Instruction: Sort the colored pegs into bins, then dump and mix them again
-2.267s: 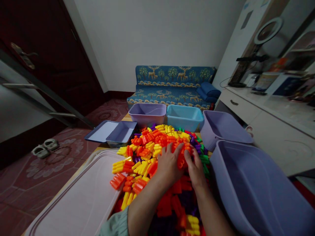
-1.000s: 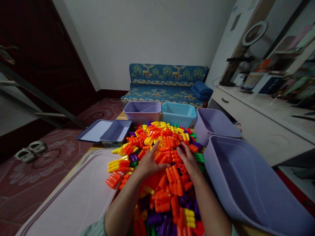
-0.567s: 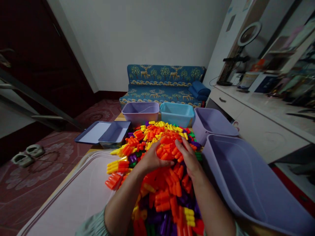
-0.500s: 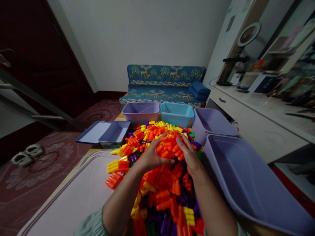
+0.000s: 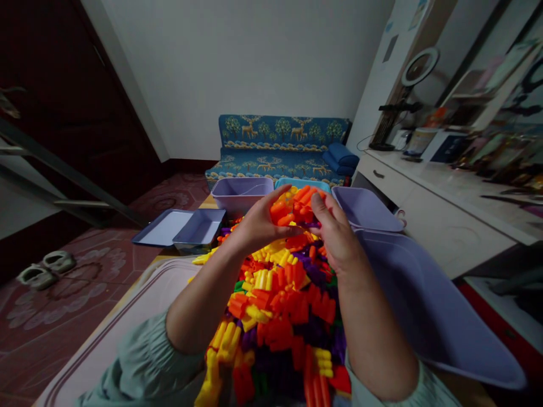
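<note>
My left hand (image 5: 263, 224) and my right hand (image 5: 336, 230) are cupped around a cluster of orange plastic building blocks (image 5: 300, 204), some yellow among them. The cluster is raised over the pile, with the fingers curved around its sides and partly hidden behind it. Beneath my hands and forearms spreads a large heap of loose blocks (image 5: 278, 308) in orange, yellow, purple, red and green. Just beyond my hands stands a light blue bin (image 5: 288, 182), its front mostly covered by them.
A purple bin (image 5: 241, 199) stands at the back left, another purple bin (image 5: 368, 213) at the back right. A larger purple bin (image 5: 418, 299) lies along the right. To the left are an open metal tin (image 5: 199, 229) and a pale lid (image 5: 127, 330). A patterned sofa (image 5: 271, 161) stands behind.
Both hands have lifted the orange blocks and moved away from me, towards the light blue bin. More of the heap beneath them shows.
</note>
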The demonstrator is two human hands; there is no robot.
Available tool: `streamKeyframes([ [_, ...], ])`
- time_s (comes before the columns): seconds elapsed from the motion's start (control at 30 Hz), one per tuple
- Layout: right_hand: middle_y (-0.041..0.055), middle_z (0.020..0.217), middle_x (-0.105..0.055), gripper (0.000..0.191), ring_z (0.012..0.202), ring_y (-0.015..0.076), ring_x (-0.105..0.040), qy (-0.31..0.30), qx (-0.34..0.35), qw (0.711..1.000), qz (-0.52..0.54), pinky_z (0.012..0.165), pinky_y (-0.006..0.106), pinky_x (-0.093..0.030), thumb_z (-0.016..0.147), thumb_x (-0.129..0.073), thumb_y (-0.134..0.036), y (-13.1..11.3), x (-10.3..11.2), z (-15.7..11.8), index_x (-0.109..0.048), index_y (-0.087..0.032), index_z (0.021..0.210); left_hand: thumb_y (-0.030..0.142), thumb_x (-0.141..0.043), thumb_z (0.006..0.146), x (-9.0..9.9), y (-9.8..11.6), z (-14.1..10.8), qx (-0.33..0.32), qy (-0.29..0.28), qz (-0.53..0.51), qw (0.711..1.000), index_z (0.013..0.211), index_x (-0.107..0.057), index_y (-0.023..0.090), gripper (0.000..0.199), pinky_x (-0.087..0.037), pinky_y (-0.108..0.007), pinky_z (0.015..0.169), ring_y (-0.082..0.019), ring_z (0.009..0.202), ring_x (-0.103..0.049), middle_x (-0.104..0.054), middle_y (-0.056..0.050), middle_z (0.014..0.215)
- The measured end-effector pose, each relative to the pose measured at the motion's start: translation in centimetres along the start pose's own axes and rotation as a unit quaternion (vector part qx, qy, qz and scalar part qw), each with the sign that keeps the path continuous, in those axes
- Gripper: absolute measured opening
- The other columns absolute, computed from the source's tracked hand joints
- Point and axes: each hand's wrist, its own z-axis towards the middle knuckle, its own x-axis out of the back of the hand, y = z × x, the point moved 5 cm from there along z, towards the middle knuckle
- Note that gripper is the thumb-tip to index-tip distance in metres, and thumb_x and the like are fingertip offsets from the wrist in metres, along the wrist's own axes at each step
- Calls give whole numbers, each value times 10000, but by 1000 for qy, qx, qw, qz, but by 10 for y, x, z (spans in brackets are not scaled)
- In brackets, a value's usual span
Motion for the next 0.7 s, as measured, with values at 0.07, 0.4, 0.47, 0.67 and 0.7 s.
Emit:
streamKeyframes([
  [0.07,66,1288,-624,564,1186,251,-590,-7,-22,1000,11,970,435,-501,898,-455,-627,-3,-2,1,-552,-234,1291,322,-850,608,1,4,4,-17,-7,18,1000,1448,-422,131,962,-331,-476,1135,-333,1341,-450,-483,-152,1459],
  [0.4,109,1220,-673,604,1138,263,-621,-56,-77,981,-169,1015,432,-446,903,-393,-666,48,-5,-4,-629,-208,1218,461,-806,663,-4,-44,-10,57,-126,68,988,1381,-538,190,812,-462,-436,1014,-325,1243,-556,-560,-147,1396],
  [0.47,133,1169,-688,574,1091,284,-635,-23,-101,960,-260,985,444,-455,914,-408,-620,73,1,1,-648,-178,1191,487,-725,748,10,-68,-6,84,-82,129,985,1302,-612,154,656,-475,-393,990,-302,1191,-598,-632,-146,1307],
  [0.67,209,1281,-605,496,1232,294,-532,118,-110,892,-423,1044,394,-391,912,-494,-409,135,17,35,-586,-65,1258,310,-368,953,61,-151,24,256,19,416,872,1132,-685,101,420,-476,-292,872,-247,1078,-656,-707,-161,1141],
  [0.7,216,1278,-605,507,1229,306,-536,114,-138,881,-439,1030,404,-401,916,-480,-423,145,18,40,-584,-63,1258,306,-348,953,63,-163,27,280,-1,429,859,1059,-710,103,428,-478,-293,843,-255,1041,-670,-724,-166,1077],
])
